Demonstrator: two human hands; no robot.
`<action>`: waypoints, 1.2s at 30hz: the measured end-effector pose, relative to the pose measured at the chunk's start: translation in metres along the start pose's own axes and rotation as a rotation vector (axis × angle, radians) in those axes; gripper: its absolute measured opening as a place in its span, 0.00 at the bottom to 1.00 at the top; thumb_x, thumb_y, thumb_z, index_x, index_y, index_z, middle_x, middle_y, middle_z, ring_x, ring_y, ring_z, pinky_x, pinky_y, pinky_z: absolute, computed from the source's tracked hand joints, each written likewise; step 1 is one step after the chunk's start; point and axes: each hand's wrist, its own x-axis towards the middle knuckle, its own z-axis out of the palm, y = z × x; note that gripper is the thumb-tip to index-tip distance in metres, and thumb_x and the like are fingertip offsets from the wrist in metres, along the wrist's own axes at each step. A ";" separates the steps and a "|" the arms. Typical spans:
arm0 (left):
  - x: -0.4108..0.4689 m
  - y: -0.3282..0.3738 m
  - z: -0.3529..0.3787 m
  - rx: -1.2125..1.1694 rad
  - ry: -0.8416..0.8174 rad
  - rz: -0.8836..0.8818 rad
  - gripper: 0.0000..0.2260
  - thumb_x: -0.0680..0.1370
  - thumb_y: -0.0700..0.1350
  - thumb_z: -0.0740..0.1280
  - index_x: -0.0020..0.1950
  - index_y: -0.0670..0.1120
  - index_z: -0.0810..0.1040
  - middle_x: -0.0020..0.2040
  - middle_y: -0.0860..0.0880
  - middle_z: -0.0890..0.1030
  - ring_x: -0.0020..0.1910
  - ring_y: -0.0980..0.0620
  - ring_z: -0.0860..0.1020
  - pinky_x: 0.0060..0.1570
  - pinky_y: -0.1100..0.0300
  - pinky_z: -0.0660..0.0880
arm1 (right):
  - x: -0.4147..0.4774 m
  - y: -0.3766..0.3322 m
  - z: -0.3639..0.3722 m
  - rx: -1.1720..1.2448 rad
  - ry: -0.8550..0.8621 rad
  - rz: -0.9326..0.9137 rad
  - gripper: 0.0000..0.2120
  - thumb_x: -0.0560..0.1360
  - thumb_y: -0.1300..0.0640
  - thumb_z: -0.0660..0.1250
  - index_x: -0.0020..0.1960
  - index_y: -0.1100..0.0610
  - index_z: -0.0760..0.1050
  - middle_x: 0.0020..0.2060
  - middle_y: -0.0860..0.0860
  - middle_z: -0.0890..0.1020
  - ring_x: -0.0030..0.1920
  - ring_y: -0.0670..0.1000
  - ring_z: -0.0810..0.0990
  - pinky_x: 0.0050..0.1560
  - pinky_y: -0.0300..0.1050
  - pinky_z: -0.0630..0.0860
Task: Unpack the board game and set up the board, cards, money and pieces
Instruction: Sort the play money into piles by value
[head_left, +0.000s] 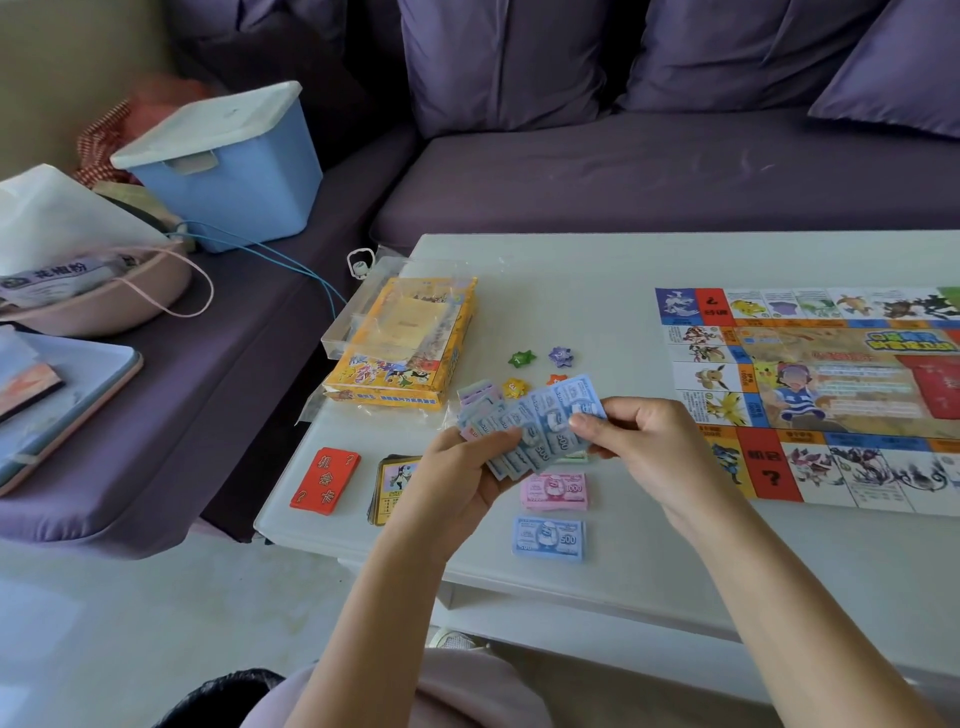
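Yellow game box (400, 345) in clear wrapper (347, 323)

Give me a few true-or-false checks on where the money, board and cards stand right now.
1. The left hand and the right hand together hold a fan of blue notes. True.
2. The board is folded shut. False: it lies open and flat on the table, to the person's right.
3. The pink 1000 stack lies farther from the person than the blue 500 stack. True.
4. The red card deck sits on the board. False: it lies on the bare table near its left edge, well apart from the board.
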 end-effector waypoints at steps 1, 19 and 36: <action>0.000 0.000 0.000 -0.002 0.004 0.003 0.05 0.76 0.30 0.62 0.51 0.36 0.73 0.43 0.40 0.84 0.42 0.46 0.84 0.41 0.56 0.82 | 0.000 0.000 -0.002 0.018 -0.001 0.003 0.03 0.73 0.57 0.71 0.43 0.54 0.84 0.37 0.53 0.85 0.36 0.44 0.80 0.45 0.42 0.75; 0.003 -0.002 0.002 0.054 0.004 -0.079 0.05 0.77 0.31 0.61 0.52 0.34 0.74 0.46 0.38 0.83 0.44 0.43 0.83 0.42 0.54 0.82 | -0.006 0.008 -0.001 0.107 0.040 0.041 0.07 0.74 0.62 0.70 0.40 0.52 0.82 0.35 0.52 0.85 0.35 0.48 0.84 0.39 0.42 0.81; 0.003 -0.006 0.000 0.368 0.036 0.019 0.07 0.71 0.38 0.70 0.48 0.39 0.79 0.42 0.44 0.85 0.41 0.49 0.84 0.44 0.57 0.81 | -0.008 0.007 -0.001 -0.105 -0.049 -0.013 0.05 0.75 0.57 0.69 0.49 0.53 0.83 0.40 0.52 0.86 0.41 0.55 0.84 0.44 0.57 0.81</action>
